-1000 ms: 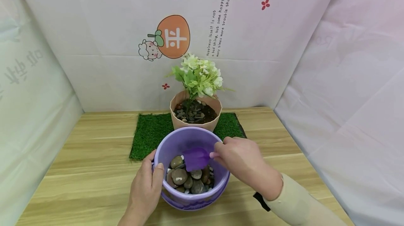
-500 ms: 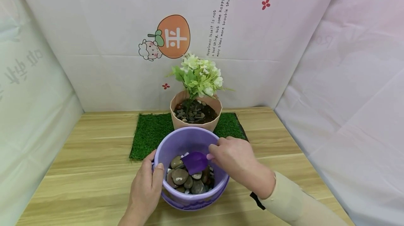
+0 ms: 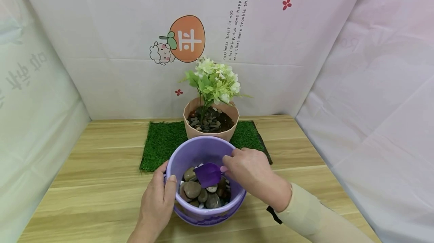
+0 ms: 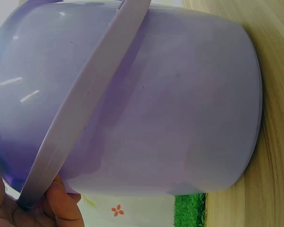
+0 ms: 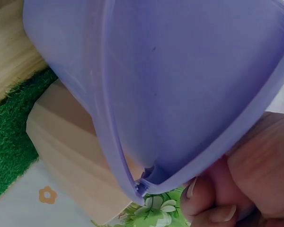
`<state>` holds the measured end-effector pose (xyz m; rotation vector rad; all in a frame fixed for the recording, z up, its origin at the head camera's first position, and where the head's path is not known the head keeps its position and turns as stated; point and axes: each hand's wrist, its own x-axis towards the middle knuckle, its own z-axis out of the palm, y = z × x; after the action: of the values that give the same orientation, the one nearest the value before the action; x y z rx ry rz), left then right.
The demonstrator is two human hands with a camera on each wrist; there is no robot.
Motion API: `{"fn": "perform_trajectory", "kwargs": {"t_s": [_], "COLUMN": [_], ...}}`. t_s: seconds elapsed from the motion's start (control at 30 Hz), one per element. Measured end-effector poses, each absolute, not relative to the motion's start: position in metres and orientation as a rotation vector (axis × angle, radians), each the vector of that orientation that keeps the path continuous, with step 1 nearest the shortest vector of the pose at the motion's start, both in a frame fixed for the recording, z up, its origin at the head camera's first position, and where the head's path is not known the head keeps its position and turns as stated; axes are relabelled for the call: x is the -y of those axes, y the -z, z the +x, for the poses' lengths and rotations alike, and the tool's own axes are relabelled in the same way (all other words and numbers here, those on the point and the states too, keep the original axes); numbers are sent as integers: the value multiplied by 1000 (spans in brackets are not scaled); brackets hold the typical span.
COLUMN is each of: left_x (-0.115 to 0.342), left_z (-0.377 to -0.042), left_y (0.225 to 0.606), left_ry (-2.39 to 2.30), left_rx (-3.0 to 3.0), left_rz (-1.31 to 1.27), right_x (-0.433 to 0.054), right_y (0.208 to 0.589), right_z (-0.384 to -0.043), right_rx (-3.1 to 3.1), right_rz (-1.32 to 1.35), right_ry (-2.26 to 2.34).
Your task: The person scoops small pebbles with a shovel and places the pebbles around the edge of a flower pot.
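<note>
A purple bucket (image 3: 193, 150) stands on the table, holding several brown and grey stones (image 3: 192, 189). My left hand (image 3: 157, 196) grips its left rim, thumb over the edge; in the left wrist view the fingers curl by the end of the bucket's bail handle (image 4: 85, 99). Reaching in over the right rim, my right hand (image 3: 251, 171) holds a small shovel with a purple blade (image 3: 208, 174). Its pink handle (image 5: 227, 182) shows between the fingers in the right wrist view. The blade lies low inside the bucket, overlapping the stones and hiding some of them.
Just behind the bucket, a beige pot (image 3: 211, 134) with a white-flowered plant (image 3: 217, 81) and pebbles stands on a green turf mat (image 3: 162, 145). White printed cloth (image 3: 264, 39) backs the wooden table (image 3: 108, 182), with more cloth at both sides.
My right hand has shifted a little left, and the shovel blade has gone slightly lower toward the stones. The left hand and the bucket stay put.
</note>
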<state>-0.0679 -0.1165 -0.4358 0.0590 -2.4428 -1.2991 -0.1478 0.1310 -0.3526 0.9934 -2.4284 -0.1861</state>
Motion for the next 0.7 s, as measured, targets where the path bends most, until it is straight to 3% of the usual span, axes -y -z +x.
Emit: {"fn": "perform_trajectory", "kwargs": {"t_s": [0.7], "left_x": [117], "left_z": [-69], "left_y": [439], "left_ry": [1287], "left_rx": [2424], "left_rz": [43], "right_x": [-134], "right_y": [347], "right_z": [-147], "right_rx": [2569], "right_rz": [1006], "right_ry": [161]}}
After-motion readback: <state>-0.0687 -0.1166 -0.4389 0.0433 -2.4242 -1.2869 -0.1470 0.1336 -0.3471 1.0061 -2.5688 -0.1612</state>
